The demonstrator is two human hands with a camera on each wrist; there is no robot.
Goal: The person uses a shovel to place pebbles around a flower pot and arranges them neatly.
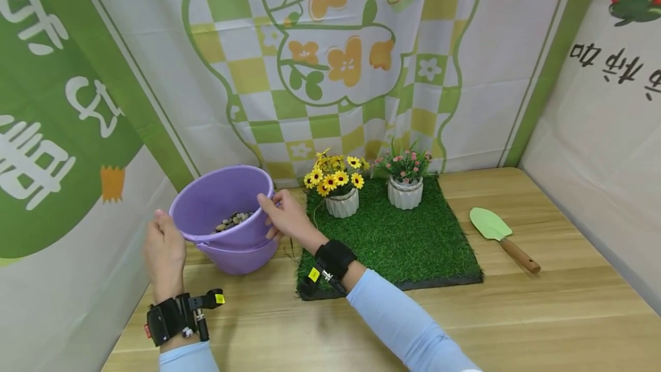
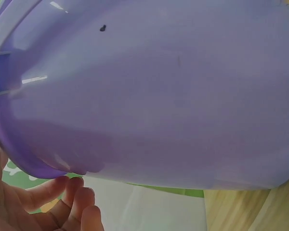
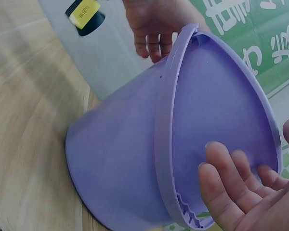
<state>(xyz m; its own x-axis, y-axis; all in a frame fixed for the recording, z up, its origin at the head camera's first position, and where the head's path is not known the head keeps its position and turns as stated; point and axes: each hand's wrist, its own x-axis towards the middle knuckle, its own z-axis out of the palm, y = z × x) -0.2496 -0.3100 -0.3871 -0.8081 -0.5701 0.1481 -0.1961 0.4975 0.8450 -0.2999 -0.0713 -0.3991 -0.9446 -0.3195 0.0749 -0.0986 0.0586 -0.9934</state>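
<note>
A purple bucket (image 1: 240, 260) stands at the left of the table, its open top facing me, with small stones (image 1: 234, 221) inside. Its purple carrying handle (image 3: 166, 130) lies down around the outside. At the left side of the rim is my left hand (image 1: 166, 251), whose curled fingertips (image 2: 73, 185) meet the rim from outside. My right hand (image 1: 289, 217) grips the opposite side, thumb over the rim and fingers against the outer wall.
Artificial turf (image 1: 397, 240) lies right of the bucket, bearing a white pot of yellow flowers (image 1: 335, 179) and a white pot of pink flowers (image 1: 405, 188). Farther right rests a green trowel (image 1: 490, 224) with a wooden handle. Printed cloth (image 1: 330, 125) hangs behind the table.
</note>
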